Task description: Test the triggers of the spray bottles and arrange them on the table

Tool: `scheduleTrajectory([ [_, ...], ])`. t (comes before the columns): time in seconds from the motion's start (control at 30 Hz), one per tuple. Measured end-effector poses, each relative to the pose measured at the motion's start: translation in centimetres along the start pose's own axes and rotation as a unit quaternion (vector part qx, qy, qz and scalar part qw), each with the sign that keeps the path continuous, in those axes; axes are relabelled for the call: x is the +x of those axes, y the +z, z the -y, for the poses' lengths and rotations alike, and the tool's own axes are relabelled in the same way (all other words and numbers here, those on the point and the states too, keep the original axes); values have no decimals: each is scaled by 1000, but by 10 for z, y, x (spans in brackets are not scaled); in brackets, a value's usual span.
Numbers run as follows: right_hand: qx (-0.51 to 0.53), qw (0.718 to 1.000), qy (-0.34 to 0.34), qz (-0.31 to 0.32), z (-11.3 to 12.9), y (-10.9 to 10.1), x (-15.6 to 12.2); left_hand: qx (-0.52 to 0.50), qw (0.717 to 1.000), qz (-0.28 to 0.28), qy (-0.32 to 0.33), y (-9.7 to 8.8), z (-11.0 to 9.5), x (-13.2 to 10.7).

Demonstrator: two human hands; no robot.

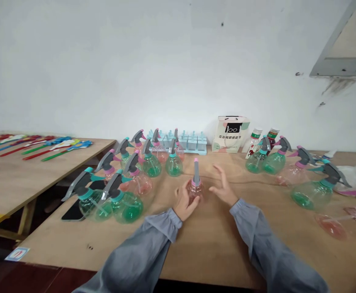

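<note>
A pink spray bottle (195,188) with a grey trigger head stands upright on the plywood table (214,240) in front of me. My left hand (184,202) wraps around its left side and grips the body. My right hand (222,188) hovers just right of the bottle with its fingers spread apart, not touching it. Both arms wear grey sleeves.
Several green and pink spray bottles (125,203) crowd the table's left. More spray bottles (310,191) stand and lie at the right. A light blue ice-pop mould (193,143), a white carton (230,134) and two tubes stand by the wall. Coloured tools (55,146) lie on the left side table. A black phone (74,209) sits near the left edge.
</note>
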State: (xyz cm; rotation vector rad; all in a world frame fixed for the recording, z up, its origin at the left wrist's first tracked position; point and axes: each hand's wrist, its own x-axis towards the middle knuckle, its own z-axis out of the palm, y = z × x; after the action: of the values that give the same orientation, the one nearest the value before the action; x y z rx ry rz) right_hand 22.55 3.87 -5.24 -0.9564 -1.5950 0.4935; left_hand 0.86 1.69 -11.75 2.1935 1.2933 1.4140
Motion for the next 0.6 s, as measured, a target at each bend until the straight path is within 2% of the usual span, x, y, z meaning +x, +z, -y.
scheduleTrajectory([
  [0.03, 36, 998, -1, 61, 16, 8, 0, 13, 1000, 1, 5, 4, -4, -4],
  [0.1, 93, 988, 31, 119, 43, 19, 2, 33, 999, -7, 24, 10, -11, -11],
  [0.17, 123, 980, 72, 141, 59, 27, 5, 38, 997, -40, 59, 10, -15, -12],
  [0.27, 127, 979, 90, 133, 64, 32, 11, 21, 984, -151, 89, 0, -11, 4],
  [0.3, 125, 980, 87, 129, 62, 33, 13, 18, 977, -197, 75, -6, -8, 14],
  [0.37, 128, 979, 85, 135, 57, 32, 18, 25, 960, -277, 5, -17, 1, 41],
  [0.4, 130, 977, 83, 145, 55, 31, 21, 28, 954, -297, -35, -21, 6, 57],
  [0.47, 133, 974, 79, 163, 51, 28, 28, 24, 949, -294, -113, -28, 16, 87],
  [0.6, 159, 967, 106, 168, 45, 20, 39, 26, 949, -199, -245, -32, 29, 128],
])
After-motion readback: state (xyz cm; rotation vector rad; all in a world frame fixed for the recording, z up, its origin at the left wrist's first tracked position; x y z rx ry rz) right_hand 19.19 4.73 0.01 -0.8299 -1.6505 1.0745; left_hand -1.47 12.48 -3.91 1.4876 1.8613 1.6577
